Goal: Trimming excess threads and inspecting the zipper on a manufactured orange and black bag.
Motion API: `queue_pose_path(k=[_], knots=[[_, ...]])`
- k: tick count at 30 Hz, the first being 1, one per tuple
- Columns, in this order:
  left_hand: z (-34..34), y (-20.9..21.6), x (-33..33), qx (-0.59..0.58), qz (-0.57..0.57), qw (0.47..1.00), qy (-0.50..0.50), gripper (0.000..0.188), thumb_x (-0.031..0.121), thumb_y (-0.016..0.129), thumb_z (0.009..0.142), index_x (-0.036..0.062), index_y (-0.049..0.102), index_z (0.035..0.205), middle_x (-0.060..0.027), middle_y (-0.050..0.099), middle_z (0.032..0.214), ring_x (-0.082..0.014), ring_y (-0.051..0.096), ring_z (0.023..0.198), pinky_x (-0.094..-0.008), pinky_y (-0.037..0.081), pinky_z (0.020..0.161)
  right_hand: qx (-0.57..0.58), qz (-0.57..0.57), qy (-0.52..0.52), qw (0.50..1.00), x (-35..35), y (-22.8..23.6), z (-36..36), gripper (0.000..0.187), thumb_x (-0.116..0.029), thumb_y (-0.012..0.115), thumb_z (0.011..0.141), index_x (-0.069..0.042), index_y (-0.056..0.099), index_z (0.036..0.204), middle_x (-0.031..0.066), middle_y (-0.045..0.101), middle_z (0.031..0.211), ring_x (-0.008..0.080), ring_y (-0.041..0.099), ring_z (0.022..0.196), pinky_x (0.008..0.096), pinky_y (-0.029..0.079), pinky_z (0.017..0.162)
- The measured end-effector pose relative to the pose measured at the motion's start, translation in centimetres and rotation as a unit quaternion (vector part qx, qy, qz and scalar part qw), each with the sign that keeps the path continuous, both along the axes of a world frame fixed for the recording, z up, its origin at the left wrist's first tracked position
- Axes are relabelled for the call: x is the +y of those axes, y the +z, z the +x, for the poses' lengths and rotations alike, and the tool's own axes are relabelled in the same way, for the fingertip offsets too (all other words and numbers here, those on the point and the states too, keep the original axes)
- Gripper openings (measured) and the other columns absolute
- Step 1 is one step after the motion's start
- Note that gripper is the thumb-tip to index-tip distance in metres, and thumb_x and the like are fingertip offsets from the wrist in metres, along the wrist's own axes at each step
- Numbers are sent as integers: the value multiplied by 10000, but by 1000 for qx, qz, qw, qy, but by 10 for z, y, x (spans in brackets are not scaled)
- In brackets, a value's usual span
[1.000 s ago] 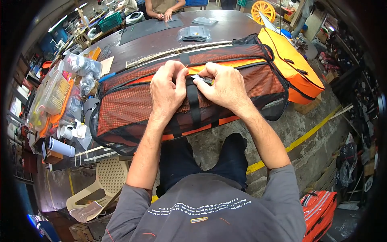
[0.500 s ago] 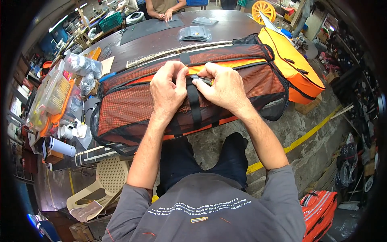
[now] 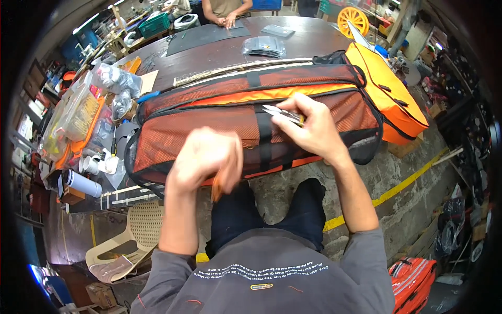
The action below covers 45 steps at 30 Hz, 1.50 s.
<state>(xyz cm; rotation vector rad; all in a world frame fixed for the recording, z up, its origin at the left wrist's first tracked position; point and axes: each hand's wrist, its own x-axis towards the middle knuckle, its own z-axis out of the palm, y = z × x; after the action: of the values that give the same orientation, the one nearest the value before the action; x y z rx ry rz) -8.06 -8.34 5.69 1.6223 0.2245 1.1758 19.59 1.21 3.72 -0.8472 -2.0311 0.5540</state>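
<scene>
- The long black-and-orange mesh bag (image 3: 191,125) lies along the near side of the dark brown table (image 3: 209,58).
- My bare right hand (image 3: 317,133) grips small silver-bladed snips (image 3: 285,113) over its black webbing strap (image 3: 264,132); I'd angle the points off the mesh.
- My bare left hand (image 3: 207,159), apart at left, blurs; I can't tell its grip. I'd want it clear of the blades.

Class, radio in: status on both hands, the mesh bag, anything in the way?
Right hand gripping snips. Left hand blurred, contents unclear. Mesh bag on table, partly hidden by both hands.
</scene>
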Motion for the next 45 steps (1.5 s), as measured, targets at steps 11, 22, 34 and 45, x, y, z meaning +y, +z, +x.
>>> queue_pose_path(k=[11,22,34,45], knots=[[-48,9,30,396,162,615,662,214,179,912,947,68,857,1121,-91,799,1035,-224,716,721,-369,572,713,32,45,47,997,15,21,-23,341,-157,904,1003,-5,740,1260,26,789,1014,68,669,879,271,540,780],[-56,-27,20,326,264,591,689,87,127,826,1008,76,755,1013,-84,786,1021,-325,719,996,-455,525,905,-90,263,5,960,47,19,-96,336,-285,862,980,-89,775,1239,145,810,994,347,808,898,447,632,797],[-46,-21,13,379,320,584,643,108,85,740,1053,97,714,1157,-64,821,1253,-295,749,1168,-456,507,977,-103,214,-69,969,52,22,-107,187,-259,816,1003,-99,785,1094,153,825,952,378,823,910,496,644,817],[-41,-24,27,261,352,669,601,25,72,664,1129,50,657,1139,-165,792,1136,-356,783,1108,-444,579,1048,11,146,29,989,15,15,-86,411,-312,826,1057,-21,651,1289,222,813,1050,387,832,942,470,646,804]])
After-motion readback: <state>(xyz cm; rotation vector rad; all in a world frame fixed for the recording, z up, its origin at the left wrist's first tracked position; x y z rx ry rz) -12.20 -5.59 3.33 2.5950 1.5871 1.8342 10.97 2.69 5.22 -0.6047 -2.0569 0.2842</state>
